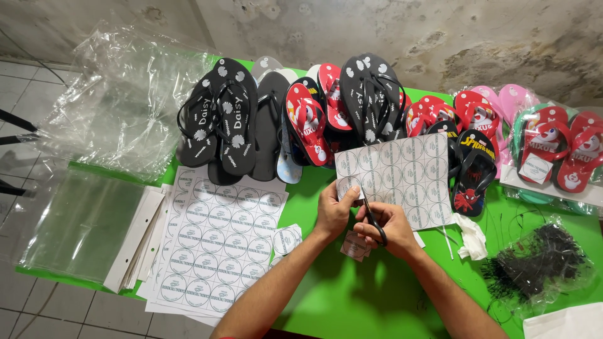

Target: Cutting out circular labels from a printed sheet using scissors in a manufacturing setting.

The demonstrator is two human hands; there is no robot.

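My left hand [334,210] pinches the lower left corner of a white sheet of round printed labels [396,179], holding it up over the green table [352,301]. In my right hand [386,227] are black-handled scissors [370,216], their blades at the sheet's edge beside my left fingers. Small cut label pieces [355,247] lie on the table under my hands, and another cut piece [286,240] lies to the left.
A stack of label sheets [217,242] lies at left beside clear plastic bags [81,226]. Rows of flip-flops [301,119] in black, red and pink fill the table's far side. A bag of black ties [540,263] sits at right, near crumpled paper [472,237].
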